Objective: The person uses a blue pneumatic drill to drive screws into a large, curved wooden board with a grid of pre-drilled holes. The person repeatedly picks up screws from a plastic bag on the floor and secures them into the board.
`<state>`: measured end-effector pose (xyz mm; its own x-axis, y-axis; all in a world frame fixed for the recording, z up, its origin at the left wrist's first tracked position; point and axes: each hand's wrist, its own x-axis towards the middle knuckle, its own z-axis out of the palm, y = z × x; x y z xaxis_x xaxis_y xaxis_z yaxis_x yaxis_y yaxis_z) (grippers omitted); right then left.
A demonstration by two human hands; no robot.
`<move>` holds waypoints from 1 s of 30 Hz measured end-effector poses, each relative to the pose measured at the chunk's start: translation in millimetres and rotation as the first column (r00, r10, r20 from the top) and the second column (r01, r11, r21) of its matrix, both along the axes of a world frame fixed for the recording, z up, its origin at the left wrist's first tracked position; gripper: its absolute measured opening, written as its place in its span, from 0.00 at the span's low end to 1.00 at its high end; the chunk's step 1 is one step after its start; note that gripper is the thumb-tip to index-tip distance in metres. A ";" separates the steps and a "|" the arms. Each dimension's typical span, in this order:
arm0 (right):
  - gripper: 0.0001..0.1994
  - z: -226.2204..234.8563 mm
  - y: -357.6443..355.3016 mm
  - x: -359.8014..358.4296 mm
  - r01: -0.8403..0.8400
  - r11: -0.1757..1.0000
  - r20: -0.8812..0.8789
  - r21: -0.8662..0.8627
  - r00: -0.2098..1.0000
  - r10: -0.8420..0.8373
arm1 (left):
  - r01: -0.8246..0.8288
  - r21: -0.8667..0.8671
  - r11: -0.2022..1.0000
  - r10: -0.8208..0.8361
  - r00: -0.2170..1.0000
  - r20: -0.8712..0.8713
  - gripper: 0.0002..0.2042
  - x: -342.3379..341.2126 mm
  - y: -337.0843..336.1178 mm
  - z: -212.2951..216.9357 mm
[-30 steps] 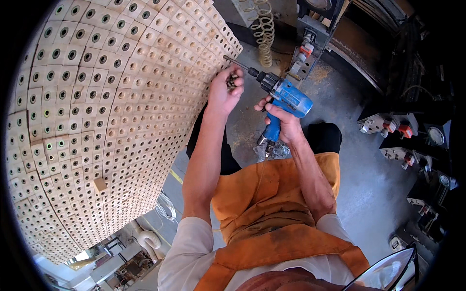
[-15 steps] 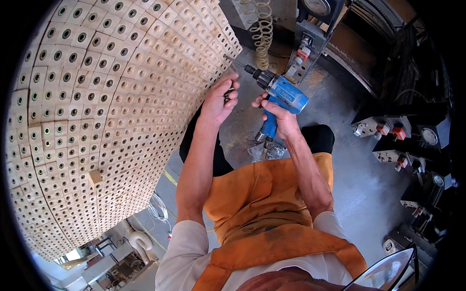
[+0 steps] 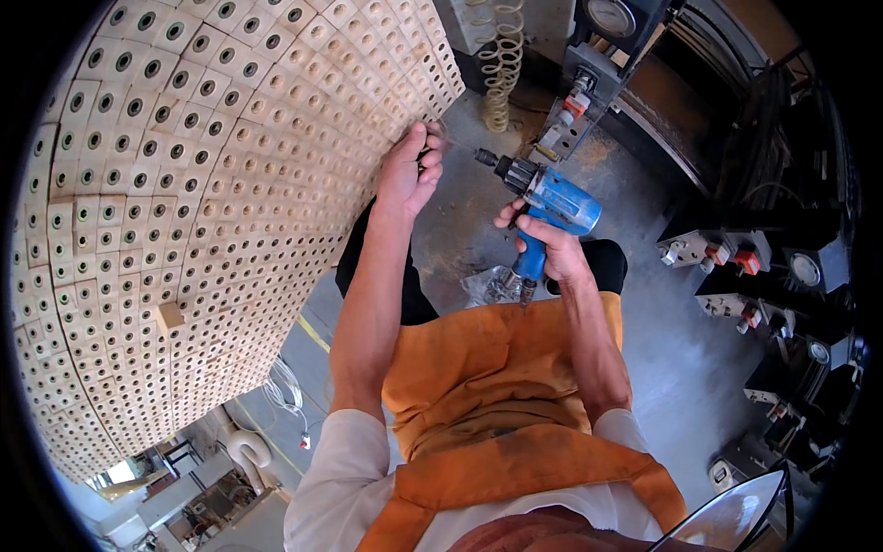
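My right hand (image 3: 552, 241) grips the handle of a blue air driver (image 3: 563, 204), its thin bit pointing left toward the stack. Closed near the tip of that bit is my left hand (image 3: 411, 173), with small metal threaded inserts partly visible between the fingers. Whether an insert sits on the bit is too small to tell. Just left of this hand rises a large stack of light wooden blocks (image 3: 303, 120), each face with round holes. Many holes at the left carry dark-rimmed metal inserts; those nearer my hand are bare.
One loose wooden block (image 3: 169, 318) juts from the stack's face. A coiled air hose (image 3: 501, 83) hangs ahead, beside a machine with a gauge (image 3: 610, 17). Clear plastic bag (image 3: 490, 286) lies on the floor near my knees. Machine units (image 3: 736, 250) line the right side.
The driver and my right hand have shifted right and slightly down. My left hand has moved slightly up and left, its fingers now near the tip of the bit.
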<state>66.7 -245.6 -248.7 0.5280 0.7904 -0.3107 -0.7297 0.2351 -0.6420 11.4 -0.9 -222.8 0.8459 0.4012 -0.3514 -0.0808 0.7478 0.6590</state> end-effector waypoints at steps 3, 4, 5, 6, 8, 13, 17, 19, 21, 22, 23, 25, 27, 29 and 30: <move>0.13 -4.0 -5.9 1.1 0.004 1.000 -0.012 0.021 1.000 -0.003 | 0.104 0.096 0.990 -0.097 0.993 -0.074 0.12 -2.8 2.8 4.2; 0.13 -5.1 -6.3 1.2 0.006 1.000 -0.015 0.025 1.000 -0.006 | 0.113 0.137 0.984 -0.096 0.988 -0.123 0.12 -1.7 2.6 5.6; 0.13 -5.9 -6.1 0.1 0.013 1.000 0.014 0.006 1.000 -0.013 | 0.124 0.177 0.976 -0.093 0.980 -0.173 0.12 0.5 2.2 6.7; 0.13 -5.8 -5.1 -2.6 0.021 1.000 0.043 -0.014 0.999 -0.020 | 0.138 0.216 0.967 -0.088 0.971 -0.223 0.12 2.6 1.9 6.6; 0.13 -6.1 0.6 -7.3 0.046 0.998 0.082 -0.043 0.996 -0.042 | 0.091 0.203 0.975 -0.041 0.971 -0.237 0.12 8.5 0.0 3.9; 0.13 -2.9 31.3 -15.1 0.118 0.993 0.060 -0.019 0.991 -0.117 | -0.062 0.090 0.994 0.066 0.997 -0.037 0.11 18.5 -1.8 -6.5; 0.12 -4.7 35.6 -12.1 0.124 0.992 0.042 0.014 0.991 -0.125 | -0.058 0.056 0.997 0.058 0.998 0.000 0.10 18.2 -1.7 -7.9; 0.12 -1.7 39.0 -12.3 0.117 0.993 0.045 0.006 0.992 -0.118 | -0.012 0.055 0.998 0.011 1.000 0.012 0.11 14.9 3.6 -11.5; 0.12 1.7 44.8 -13.7 0.112 0.994 0.044 -0.004 0.993 -0.112 | 0.081 0.053 0.995 -0.084 0.995 0.049 0.12 10.3 8.9 -13.8; 0.12 2.7 45.2 -13.4 0.116 0.993 0.058 -0.008 0.992 -0.116 | 0.091 0.068 0.993 -0.091 0.996 -0.009 0.12 9.2 7.6 -13.2; 0.12 3.3 45.5 -13.4 0.120 0.993 0.072 -0.011 0.990 -0.119 | 0.102 0.082 0.991 -0.097 0.993 -0.068 0.12 6.2 4.5 -13.1; 0.11 3.9 45.5 -13.4 0.121 0.992 0.088 -0.019 0.989 -0.119 | 0.159 0.087 0.983 -0.145 0.978 -0.149 0.10 -1.3 1.8 -13.7; 0.11 4.5 46.1 -14.1 0.119 0.993 0.089 -0.026 0.989 -0.116 | 0.120 0.065 0.991 -0.106 0.977 -0.184 0.09 -5.4 0.4 -12.5; 0.12 4.3 45.4 -14.9 0.127 0.992 0.087 -0.026 0.988 -0.124 | 0.109 0.060 0.992 -0.094 0.973 -0.213 0.09 -9.7 -1.6 -9.6; 0.12 5.5 46.1 -15.1 0.129 0.991 0.087 -0.024 0.988 -0.126 | 0.114 0.067 0.991 -0.097 0.970 -0.222 0.09 -12.9 -0.6 -8.2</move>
